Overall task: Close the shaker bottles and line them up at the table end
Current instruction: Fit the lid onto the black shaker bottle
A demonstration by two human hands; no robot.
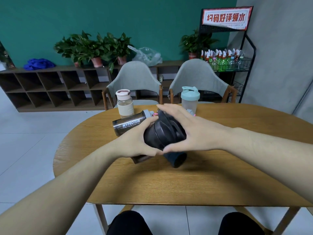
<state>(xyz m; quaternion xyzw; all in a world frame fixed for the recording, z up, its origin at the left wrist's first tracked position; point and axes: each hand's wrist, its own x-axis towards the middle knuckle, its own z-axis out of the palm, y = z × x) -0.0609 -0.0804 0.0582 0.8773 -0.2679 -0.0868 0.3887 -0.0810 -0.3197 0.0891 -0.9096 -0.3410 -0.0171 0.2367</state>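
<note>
Black shaker bottle held above the middle of the wooden table, tilted, lid end toward the camera. Left hand wrapped around the body from the left, thumb underneath. Right hand cupped over the black lid from the right, fingers spread across the top, thumb meeting the left thumb below. Both clamped on the same bottle. Just behind, a dark bottle marked MYPROTEIN lying on its side. Further back, near the far edge, a pink-capped bottle and a mint-lidded shaker standing upright, well apart.
</note>
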